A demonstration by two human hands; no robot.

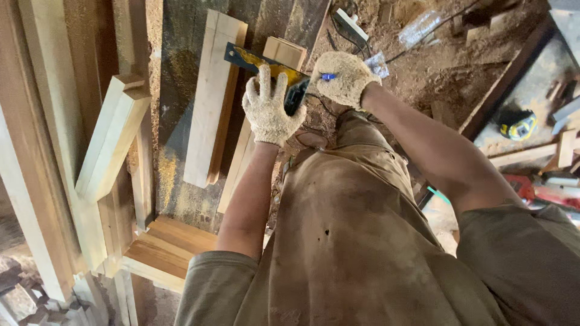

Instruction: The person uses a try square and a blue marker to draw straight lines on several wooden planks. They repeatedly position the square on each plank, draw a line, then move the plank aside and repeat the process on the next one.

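Both my hands wear fuzzy tan work gloves. My right hand [343,78] is closed around the rear grip of a yellow and black power tool [279,73] with a dark metal base plate. My left hand [269,110] lies flat over the tool's front, fingers spread apart. The tool sits at the far end of a pale wooden plank [237,164] that runs back toward me. A black cord [423,37] trails away over the sawdust behind the tool. Most of the tool's body is hidden under my gloves.
A second pale plank [208,102] lies left of the tool, and a small wood block [284,52] beyond it. Tall timber posts [112,145] stand at the left, stacked boards [169,244] below. Sawdust covers the floor [447,66]. A yellow and black device [518,125] lies at the right.
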